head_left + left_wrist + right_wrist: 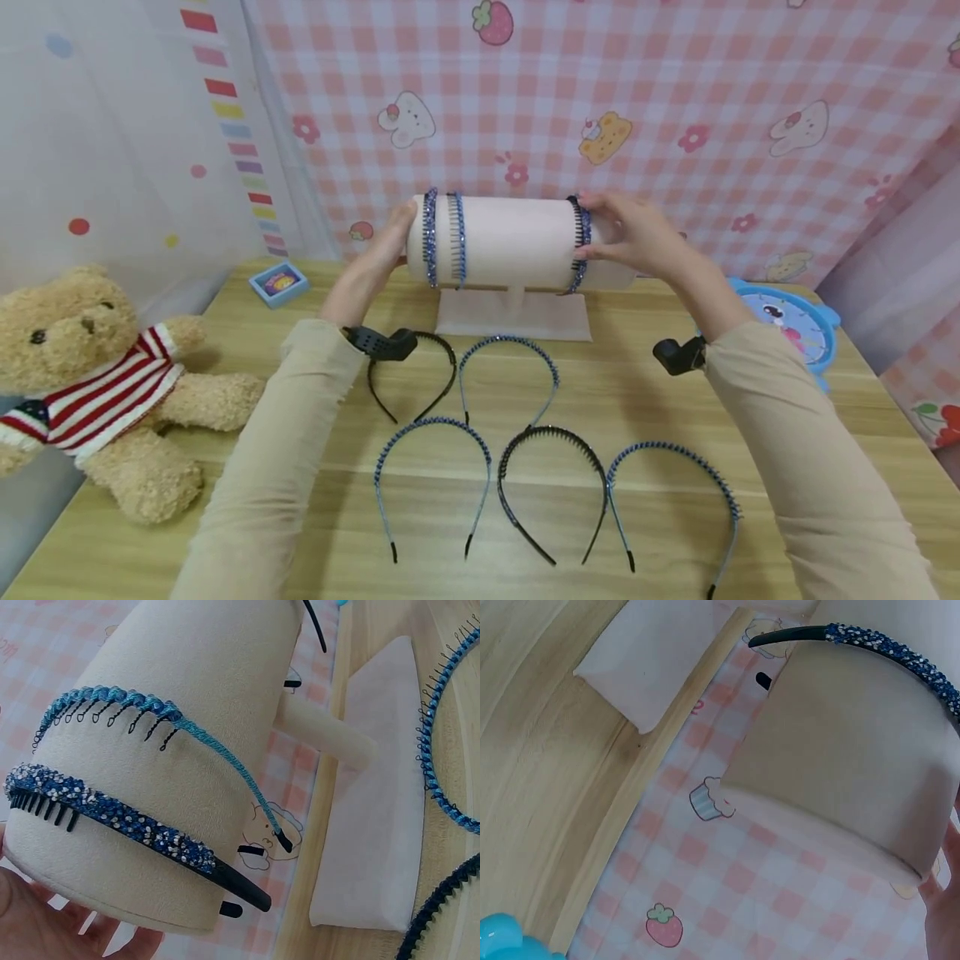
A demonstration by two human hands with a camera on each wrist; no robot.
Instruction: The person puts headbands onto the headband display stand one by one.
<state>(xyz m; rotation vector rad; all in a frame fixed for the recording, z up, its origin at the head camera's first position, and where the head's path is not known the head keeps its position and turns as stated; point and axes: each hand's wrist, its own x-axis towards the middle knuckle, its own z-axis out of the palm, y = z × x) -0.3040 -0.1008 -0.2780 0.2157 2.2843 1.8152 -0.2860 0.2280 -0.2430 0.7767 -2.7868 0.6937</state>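
Note:
A cream padded headband display stand point(517, 242) holds several headbands across its roll. At the roll's left end, my left hand point(390, 237) grips the edge, with its fingers partly hidden behind it. Next to that hand is a blue glitter headband point(112, 814), followed by a light-blue braided headband point(217, 746) with small wire teeth. Near the right end, my right hand point(637, 233) holds another blue glitter headband point(900, 652), thumb in front and fingers at the top of the roll. Some of its fingers are hidden behind the roll.
Several headbands lie on the wooden table, among them a black toothed one point(555, 433) and a blue braided one point(435, 421). A teddy bear point(97, 392) sits at left, near a small blue box point(279, 284). A blue clock point(795, 321) stands behind the right forearm.

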